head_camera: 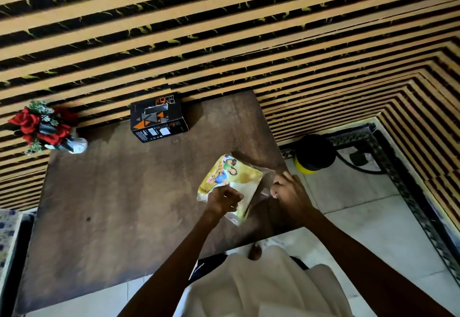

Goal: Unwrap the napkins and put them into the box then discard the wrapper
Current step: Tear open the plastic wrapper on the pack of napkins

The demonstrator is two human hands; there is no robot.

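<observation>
A yellow plastic-wrapped pack of napkins (230,179) with a cartoon print lies near the right edge of the dark wooden table (112,204). My left hand (224,200) presses and pinches the pack at its near side. My right hand (290,188) grips the clear plastic end of the wrapper (266,177) at the pack's right side. A black box (159,117) with orange and grey triangles stands at the far edge of the table against the wall, with a slot in its top.
A vase of red roses (47,129) stands at the table's far left corner. On the tiled floor to the right sits a black and yellow bin (315,153). A striped wall rises behind the table. White cloth (261,284) covers my lap.
</observation>
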